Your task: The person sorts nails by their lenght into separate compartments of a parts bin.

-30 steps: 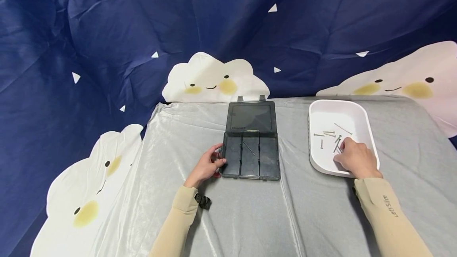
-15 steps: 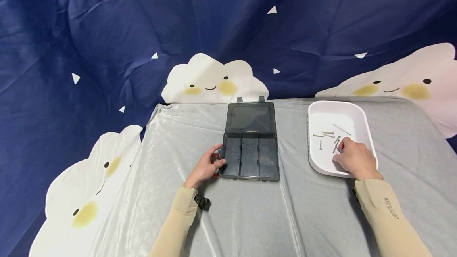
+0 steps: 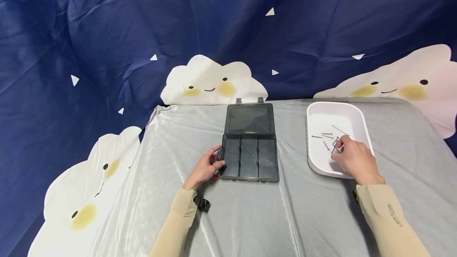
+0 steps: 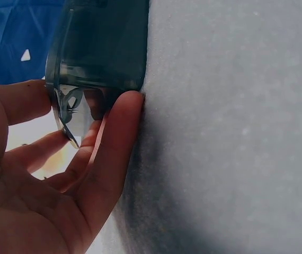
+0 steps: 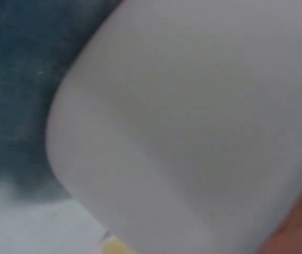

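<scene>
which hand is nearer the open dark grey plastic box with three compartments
Left. The left hand touches the box at its left edge; the right hand is apart from it, to the right, over the white rounded plastic tray.

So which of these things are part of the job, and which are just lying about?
Part of the job, it seems:
compartment box, in the left hand's grip
single fastener in its middle compartment
white tray
metal fasteners inside, by the right hand

Just around:
grey cloth
blue cloud-print curtain
black wrist strap
</scene>
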`<control>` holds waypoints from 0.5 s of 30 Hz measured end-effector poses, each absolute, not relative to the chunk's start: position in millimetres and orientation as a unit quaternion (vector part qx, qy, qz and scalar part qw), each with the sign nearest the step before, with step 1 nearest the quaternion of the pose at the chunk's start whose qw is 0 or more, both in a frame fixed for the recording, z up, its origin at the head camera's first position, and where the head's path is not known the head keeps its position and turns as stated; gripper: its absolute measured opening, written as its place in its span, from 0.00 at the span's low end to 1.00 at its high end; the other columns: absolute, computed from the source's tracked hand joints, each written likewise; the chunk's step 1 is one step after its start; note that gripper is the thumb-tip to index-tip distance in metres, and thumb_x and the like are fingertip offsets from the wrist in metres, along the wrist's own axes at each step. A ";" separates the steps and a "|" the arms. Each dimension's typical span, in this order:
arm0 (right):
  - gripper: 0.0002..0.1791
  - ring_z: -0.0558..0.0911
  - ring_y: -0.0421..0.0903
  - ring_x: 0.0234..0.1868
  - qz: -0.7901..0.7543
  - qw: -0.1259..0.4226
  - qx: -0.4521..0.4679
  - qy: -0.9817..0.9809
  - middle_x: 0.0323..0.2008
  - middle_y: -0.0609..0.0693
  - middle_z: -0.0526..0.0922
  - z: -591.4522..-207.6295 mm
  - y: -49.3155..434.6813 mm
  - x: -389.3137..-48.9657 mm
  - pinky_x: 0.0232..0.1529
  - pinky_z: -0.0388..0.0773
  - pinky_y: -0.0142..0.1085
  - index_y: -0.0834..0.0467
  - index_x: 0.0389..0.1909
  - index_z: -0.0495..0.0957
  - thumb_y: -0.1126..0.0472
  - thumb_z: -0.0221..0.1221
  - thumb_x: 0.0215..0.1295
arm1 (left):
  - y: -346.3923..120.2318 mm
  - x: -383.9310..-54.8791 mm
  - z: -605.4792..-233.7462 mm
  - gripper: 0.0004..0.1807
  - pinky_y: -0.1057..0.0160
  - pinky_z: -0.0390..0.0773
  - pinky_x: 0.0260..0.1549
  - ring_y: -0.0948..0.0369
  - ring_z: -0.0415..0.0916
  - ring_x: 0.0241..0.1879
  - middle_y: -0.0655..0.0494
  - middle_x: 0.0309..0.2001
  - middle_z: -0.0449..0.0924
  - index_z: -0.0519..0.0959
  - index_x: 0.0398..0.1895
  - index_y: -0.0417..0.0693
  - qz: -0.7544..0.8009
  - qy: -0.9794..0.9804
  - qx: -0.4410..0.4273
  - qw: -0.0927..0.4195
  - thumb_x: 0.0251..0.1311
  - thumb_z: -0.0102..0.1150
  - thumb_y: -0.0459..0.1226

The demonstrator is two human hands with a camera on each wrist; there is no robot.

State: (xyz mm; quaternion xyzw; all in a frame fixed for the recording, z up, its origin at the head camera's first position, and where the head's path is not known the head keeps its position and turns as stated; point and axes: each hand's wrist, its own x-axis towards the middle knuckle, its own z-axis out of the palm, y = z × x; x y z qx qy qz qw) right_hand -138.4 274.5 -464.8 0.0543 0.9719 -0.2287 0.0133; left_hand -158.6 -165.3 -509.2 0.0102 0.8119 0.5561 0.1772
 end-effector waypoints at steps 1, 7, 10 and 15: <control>0.14 0.75 0.58 0.30 -0.229 0.007 0.052 0.972 0.28 0.59 0.77 -463.3 273.4 -137.8 0.20 0.62 0.39 0.58 0.35 0.70 0.61 0.61 0.47 | -165.4 -158.6 -509.5 0.33 0.59 0.84 0.18 0.60 0.68 0.29 0.44 0.46 0.71 0.61 0.72 0.54 0.557 0.812 0.010 0.177 0.64 0.57 0.32; 0.13 0.76 0.56 0.29 -0.232 -0.025 0.038 0.972 0.25 0.54 0.78 -453.5 268.2 -134.8 0.18 0.63 0.38 0.56 0.35 0.72 0.62 0.60 0.46 | -165.7 -158.0 -509.6 0.33 0.59 0.85 0.18 0.59 0.69 0.31 0.42 0.48 0.72 0.61 0.72 0.53 0.558 0.811 0.008 0.175 0.64 0.57 0.31; 0.13 0.76 0.55 0.28 -0.235 -0.040 0.032 0.971 0.25 0.52 0.78 -447.4 265.5 -132.6 0.18 0.62 0.37 0.56 0.34 0.72 0.62 0.60 0.46 | -165.6 -157.7 -509.5 0.33 0.59 0.85 0.18 0.59 0.68 0.30 0.43 0.49 0.72 0.61 0.72 0.54 0.558 0.810 0.004 0.179 0.64 0.58 0.32; 0.12 0.75 0.53 0.26 -0.238 -0.066 0.020 0.969 0.24 0.50 0.77 -435.2 259.4 -128.6 0.18 0.63 0.36 0.55 0.33 0.72 0.63 0.59 0.45 | -166.0 -157.8 -511.2 0.33 0.57 0.85 0.18 0.59 0.68 0.30 0.42 0.49 0.71 0.61 0.72 0.54 0.561 0.808 0.006 0.178 0.64 0.58 0.32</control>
